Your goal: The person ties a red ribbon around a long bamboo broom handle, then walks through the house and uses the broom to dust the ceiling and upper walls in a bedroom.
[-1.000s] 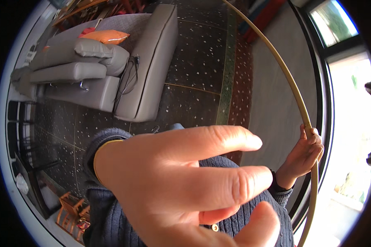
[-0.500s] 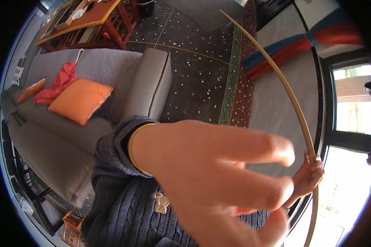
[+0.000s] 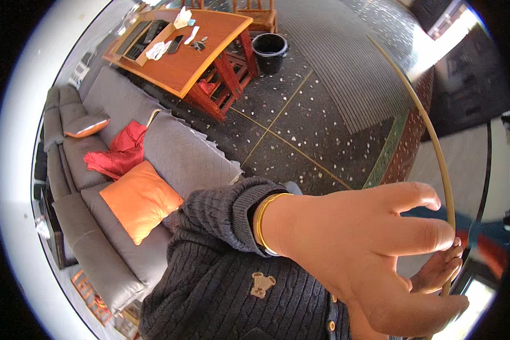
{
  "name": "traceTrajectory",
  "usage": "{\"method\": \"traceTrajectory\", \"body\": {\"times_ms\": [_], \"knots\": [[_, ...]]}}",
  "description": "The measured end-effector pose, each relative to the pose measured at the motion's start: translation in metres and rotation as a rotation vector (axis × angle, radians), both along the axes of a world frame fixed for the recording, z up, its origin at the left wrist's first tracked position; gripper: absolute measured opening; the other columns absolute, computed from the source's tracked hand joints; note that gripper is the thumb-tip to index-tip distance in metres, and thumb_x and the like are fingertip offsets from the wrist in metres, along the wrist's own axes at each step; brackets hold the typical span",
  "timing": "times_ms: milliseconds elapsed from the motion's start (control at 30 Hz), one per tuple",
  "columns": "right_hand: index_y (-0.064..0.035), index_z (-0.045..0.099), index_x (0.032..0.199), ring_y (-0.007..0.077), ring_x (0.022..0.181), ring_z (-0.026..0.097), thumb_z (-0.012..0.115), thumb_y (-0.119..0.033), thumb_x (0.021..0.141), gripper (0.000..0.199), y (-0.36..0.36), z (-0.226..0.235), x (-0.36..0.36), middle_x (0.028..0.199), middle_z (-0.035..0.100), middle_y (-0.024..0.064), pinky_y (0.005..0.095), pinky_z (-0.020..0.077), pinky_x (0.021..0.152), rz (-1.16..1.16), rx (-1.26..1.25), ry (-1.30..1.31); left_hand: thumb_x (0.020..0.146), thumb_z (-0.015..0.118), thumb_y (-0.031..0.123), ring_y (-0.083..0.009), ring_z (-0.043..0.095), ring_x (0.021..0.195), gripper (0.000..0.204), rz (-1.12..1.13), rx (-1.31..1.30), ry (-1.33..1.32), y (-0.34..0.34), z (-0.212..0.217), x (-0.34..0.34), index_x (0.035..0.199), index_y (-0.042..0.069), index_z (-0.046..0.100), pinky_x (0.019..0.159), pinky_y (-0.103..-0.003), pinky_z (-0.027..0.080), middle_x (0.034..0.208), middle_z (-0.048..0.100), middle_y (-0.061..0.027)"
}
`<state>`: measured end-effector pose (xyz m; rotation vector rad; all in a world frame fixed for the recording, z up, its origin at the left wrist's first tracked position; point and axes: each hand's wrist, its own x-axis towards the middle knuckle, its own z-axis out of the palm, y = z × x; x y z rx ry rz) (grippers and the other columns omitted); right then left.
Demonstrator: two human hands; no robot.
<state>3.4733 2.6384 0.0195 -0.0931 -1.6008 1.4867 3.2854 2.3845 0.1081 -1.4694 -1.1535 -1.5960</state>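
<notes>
My left hand [image 3: 357, 243] reaches across the front of my body toward the right, back of the hand up, a yellow bangle on its wrist. Its fingers are apart and slightly curled, with nothing visible in them. Beyond its fingertips, my right hand [image 3: 439, 269] is partly hidden but closed round the lower part of a long, thin, light-brown pole [image 3: 430, 127]. The pole rises from that hand toward the far right and looks curved in this view. Its lower end is hidden.
A grey sofa [image 3: 76, 164] with an orange cushion [image 3: 141, 201] and a red cloth [image 3: 119, 150] stands left. Further off are a wooden table [image 3: 209, 42] and a black bucket [image 3: 269, 51]. A ribbed grey mat [image 3: 345, 62] lies on the speckled dark floor [image 3: 294, 130].
The view has swung, bringing the table, bucket and mat further in. My left hand appears lower and further right, closer to the pole. My right hand keeps its grip.
</notes>
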Motion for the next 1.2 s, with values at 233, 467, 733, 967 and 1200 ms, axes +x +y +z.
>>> {"method": "traceTrajectory", "body": {"times_ms": [233, 467, 733, 967, 1200], "knots": [[-0.0103, 0.044, 0.071, 0.0251, 0.098, 0.046, 0.046, -0.024, 0.095, 0.028, 0.107, -0.016, -0.27, 0.075, 0.039, 0.0026, 0.0559, 0.043, 0.091, 0.119, 0.176, -0.034, 0.069, 0.065, 0.012, -0.0195, 0.055, 0.071, 0.018, 0.109, 0.092, -0.052, 0.083, -0.039, -0.248, 0.083, 0.011, 0.054, 0.068, -0.038, 0.049, 0.079, 0.051, -0.0032], [-0.0129, 0.038, 0.07, 0.0223, 0.091, 0.04, 0.045, -0.028, 0.095, 0.03, 0.181, 0.023, -0.47, 0.076, 0.032, 0.0014, 0.0497, 0.0406, 0.09, 0.231, 0.035, -0.028, 0.079, 0.064, 0.005, -0.0232, 0.057, 0.076, 0.014, -0.057, -0.611, 0.081, 0.149, -0.04, -0.529, 0.082, 0.005, 0.05, 0.081, -0.039, 0.048, 0.084, 0.054, -0.0065], [-0.0123, 0.033, 0.066, 0.0204, 0.078, 0.041, 0.05, -0.027, 0.091, 0.034, 0.277, -0.025, -0.718, 0.069, 0.033, 0.0022, 0.0425, 0.0485, 0.069, 0.117, -0.067, 0.038, 0.076, 0.07, 0.008, -0.0201, 0.06, 0.084, 0.017, 0.065, -0.655, -0.066, 0.238, -0.115, -0.799, 0.089, 0.01, 0.059, 0.084, -0.038, 0.048, 0.092, 0.062, -0.0027], [-0.0079, 0.044, 0.068, 0.0238, 0.082, 0.045, 0.057, -0.023, 0.09, 0.03, 0.346, -0.005, -1.063, 0.071, 0.042, 0.0047, 0.0446, 0.049, 0.073, 0.27, -0.052, 0.005, 0.09, 0.058, 0.015, -0.0181, 0.06, 0.067, 0.019, 0.318, -0.339, -0.552, 0.211, -0.113, -0.998, 0.072, 0.008, 0.057, 0.08, -0.039, 0.048, 0.07, 0.062, -0.0031], [-0.0062, 0.041, 0.066, 0.0233, 0.08, 0.045, 0.052, -0.019, 0.091, 0.03, 0.359, -0.006, -1.371, 0.069, 0.041, 0.0059, 0.0471, 0.0489, 0.075, 0.583, 0.196, 0.081, 0.099, 0.04, 0.019, -0.0132, 0.046, 0.053, 0.04, 0.868, -0.173, -0.862, 0.178, -0.166, -1.172, 0.061, 0.005, 0.046, 0.066, -0.031, 0.044, 0.055, 0.045, -0.0011]]}}
